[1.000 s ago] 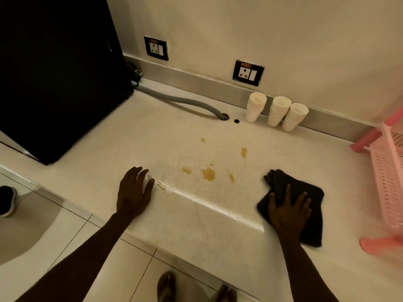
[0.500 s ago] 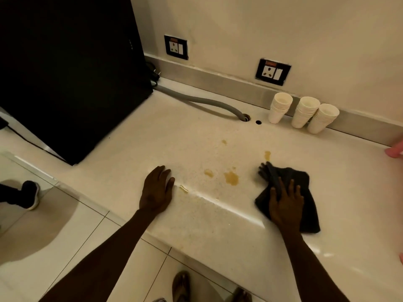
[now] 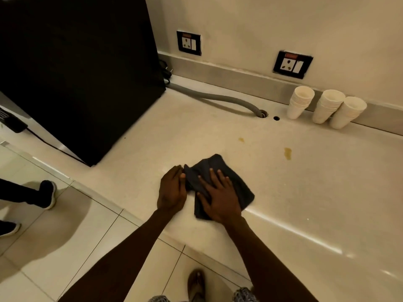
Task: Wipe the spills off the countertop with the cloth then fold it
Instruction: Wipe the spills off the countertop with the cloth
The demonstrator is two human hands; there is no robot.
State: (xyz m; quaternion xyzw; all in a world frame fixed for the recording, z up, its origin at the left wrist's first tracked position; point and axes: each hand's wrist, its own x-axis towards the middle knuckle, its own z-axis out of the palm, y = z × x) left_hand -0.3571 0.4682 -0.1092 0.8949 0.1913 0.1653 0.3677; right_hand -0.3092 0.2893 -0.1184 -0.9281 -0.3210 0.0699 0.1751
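Observation:
A dark grey cloth (image 3: 235,175) lies bunched on the pale countertop (image 3: 305,192) near its front edge. My right hand (image 3: 218,196) presses flat on the cloth with fingers spread. My left hand (image 3: 172,189) rests flat on the counter right beside the cloth's left edge, fingertips touching it. Two brown spills remain in view: a longer one (image 3: 287,153) to the right beyond the cloth and a small one (image 3: 241,139) further back.
A large black appliance (image 3: 76,68) stands at the left with a grey hose (image 3: 218,99) running to a hole in the counter. Three stacks of paper cups (image 3: 327,109) stand against the back wall. Another person's shoes (image 3: 46,194) are on the floor at left.
My right hand has slid the cloth leftwards across the brown spills in the middle, up to my left hand. The spots it passed over no longer show. The view shifted left.

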